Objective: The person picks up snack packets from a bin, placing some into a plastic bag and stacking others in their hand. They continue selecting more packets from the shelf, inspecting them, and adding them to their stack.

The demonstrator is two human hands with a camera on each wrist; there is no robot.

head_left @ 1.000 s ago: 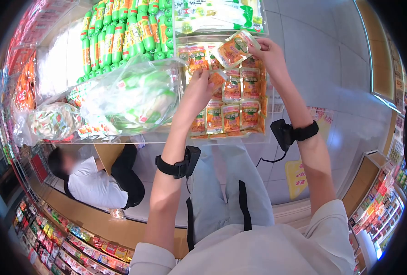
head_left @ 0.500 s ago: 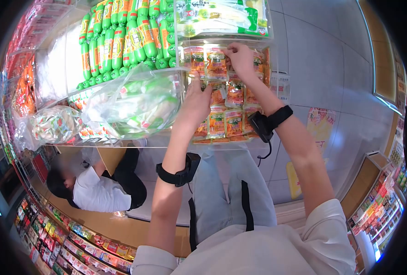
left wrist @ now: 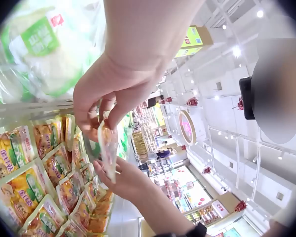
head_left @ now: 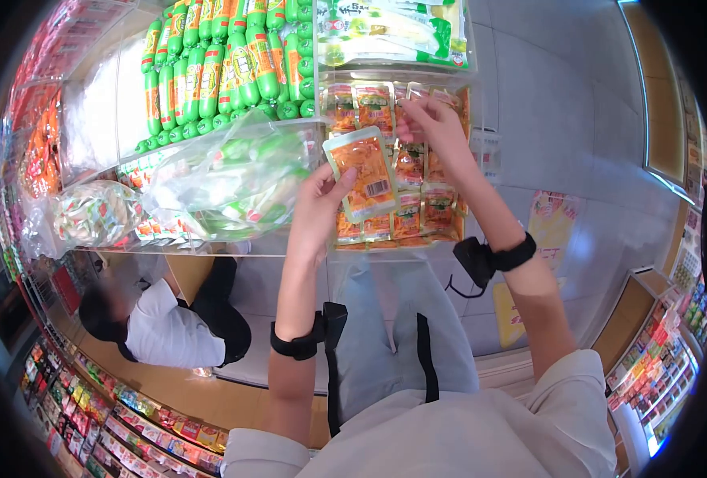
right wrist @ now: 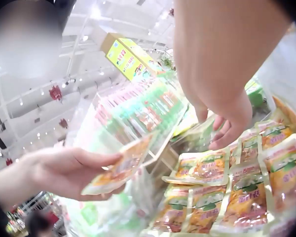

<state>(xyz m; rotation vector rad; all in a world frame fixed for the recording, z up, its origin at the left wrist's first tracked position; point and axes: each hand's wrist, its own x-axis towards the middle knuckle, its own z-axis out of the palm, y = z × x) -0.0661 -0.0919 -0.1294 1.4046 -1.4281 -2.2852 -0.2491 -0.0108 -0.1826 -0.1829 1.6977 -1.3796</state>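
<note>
My left hand [head_left: 315, 211] pinches a clear-fronted packet of orange food [head_left: 365, 179] between thumb and fingers, its barcode side facing up in the head view. The left wrist view shows this packet [left wrist: 107, 148] edge-on. Below it, similar orange packets [head_left: 407, 211] lie in rows in a clear-walled bin [head_left: 397, 248]. Over the bin's upper right part is my right hand [head_left: 437, 131], its fingers loosely bent with nothing between them. In the right wrist view this hand [right wrist: 224, 116] hangs just above the packets [right wrist: 246, 197].
White and green packs [head_left: 393, 36] fill the compartment behind. To the left are green-wrapped sausages [head_left: 210, 76] and a large plastic bag of green-white packs [head_left: 242, 175]. A person in a white shirt [head_left: 174, 323] sits low at the left. Grey floor [head_left: 560, 103] lies right of the bin.
My right hand set its packet in the upper row, let go and then drew back slightly right. My left hand came up from the packets and moved left and nearer with one packet.
</note>
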